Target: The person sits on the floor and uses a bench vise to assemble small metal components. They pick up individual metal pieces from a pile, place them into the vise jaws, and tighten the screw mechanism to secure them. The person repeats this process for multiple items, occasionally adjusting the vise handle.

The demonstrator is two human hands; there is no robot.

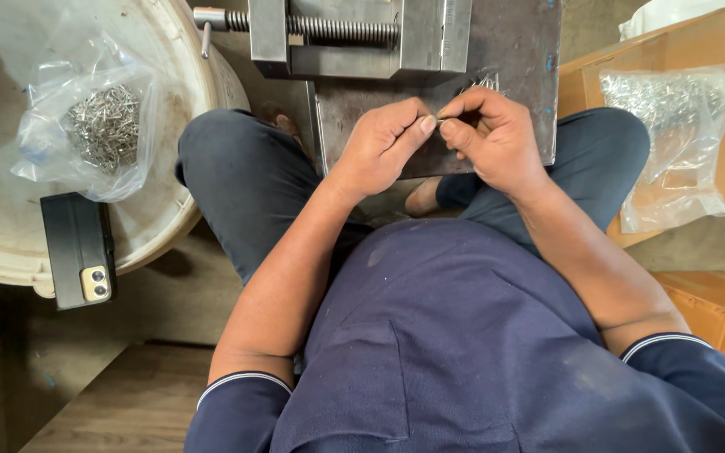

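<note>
Pinched between my two hands is a small metal pin (439,119); the left hand (379,143) has thumb and forefinger closed toward it, and the right hand (492,130) is curled shut around its other end. I think more pins stick out past the right knuckles, but they are too small to be sure of. Both hands sit together above a grey steel plate (513,50) that lies across my lap, and the pin hangs just over the plate's near edge.

At the plate's far end stands a vise (354,38) with its screw showing and its handle poking out to the left. My knees, in dark trousers, spread to either side of the plate.

To my left is a worn white tub (169,50), turned so its flat face serves as a table. On it lies a clear bag (86,117) of loose pins, and just beside the bag a black phone (79,249), camera side up, overhanging the rim. To my right a cardboard box (698,38) holds a second bag (673,143) of pins, with more boxes near it. I sit low on a dusty floor of boards (127,403).
</note>
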